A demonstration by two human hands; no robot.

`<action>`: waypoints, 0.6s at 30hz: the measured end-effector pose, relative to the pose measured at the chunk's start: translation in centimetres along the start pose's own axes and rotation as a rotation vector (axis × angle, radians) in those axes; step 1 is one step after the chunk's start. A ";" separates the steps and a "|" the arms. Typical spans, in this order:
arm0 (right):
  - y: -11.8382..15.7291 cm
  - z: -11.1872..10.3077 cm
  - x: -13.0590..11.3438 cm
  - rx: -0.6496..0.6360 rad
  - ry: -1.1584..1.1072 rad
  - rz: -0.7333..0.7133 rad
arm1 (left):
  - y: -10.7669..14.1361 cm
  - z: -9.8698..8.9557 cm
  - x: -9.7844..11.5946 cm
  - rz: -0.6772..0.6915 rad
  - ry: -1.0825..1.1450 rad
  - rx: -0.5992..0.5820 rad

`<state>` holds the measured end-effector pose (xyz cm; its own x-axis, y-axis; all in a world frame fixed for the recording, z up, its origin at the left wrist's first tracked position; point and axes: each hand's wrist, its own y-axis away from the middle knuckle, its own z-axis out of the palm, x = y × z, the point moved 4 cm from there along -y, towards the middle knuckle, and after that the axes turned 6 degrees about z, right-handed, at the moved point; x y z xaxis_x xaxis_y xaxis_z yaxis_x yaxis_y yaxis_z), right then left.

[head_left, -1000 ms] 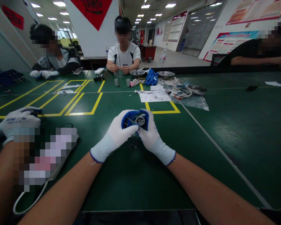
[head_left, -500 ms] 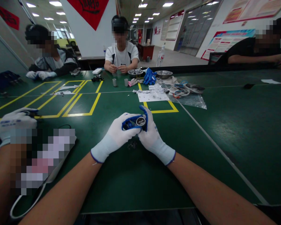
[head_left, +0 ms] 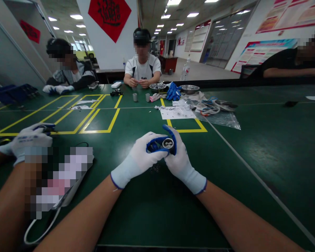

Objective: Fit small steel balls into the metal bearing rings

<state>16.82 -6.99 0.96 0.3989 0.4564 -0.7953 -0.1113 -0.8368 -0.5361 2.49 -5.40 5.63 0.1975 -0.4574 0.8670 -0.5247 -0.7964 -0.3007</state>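
Note:
Both my hands wear white gloves with blue palms and meet over the green table (head_left: 136,224). Between them is a small round metal part (head_left: 168,143), its open end facing me, with small pieces visible inside. My left hand (head_left: 147,152) is curled, its fingertips and thumb against the part's left side. My right hand (head_left: 179,154) wraps the part from the right, with one finger raised. On the table just below my hands lie several tiny metal pieces (head_left: 154,168).
At the left a co-worker's gloved hand (head_left: 33,138) is near a pixelated object with a white strap (head_left: 55,218). Further back are two metal cups (head_left: 135,97), steel bowls (head_left: 189,89), blue gloves (head_left: 173,91), a white sheet (head_left: 173,112) and a plastic bag (head_left: 225,120). People sit across the table.
The view has shifted, so the scene sits further right and lower. My hands keep the same hold on the round part. The co-worker's hand at the left shows more fully.

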 end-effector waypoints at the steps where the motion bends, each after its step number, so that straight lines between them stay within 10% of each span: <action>1: 0.0 0.0 0.1 -0.009 0.001 0.007 | 0.0 0.0 0.0 0.003 0.000 0.004; 18: 0.4 -0.7 0.5 0.110 0.117 0.005 | 0.2 0.7 0.4 0.167 -0.233 -0.004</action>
<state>17.57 -7.33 0.57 0.5008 0.4084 -0.7632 -0.2098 -0.7981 -0.5648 3.07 -6.02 5.62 0.2928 -0.6608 0.6911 -0.5688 -0.7013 -0.4296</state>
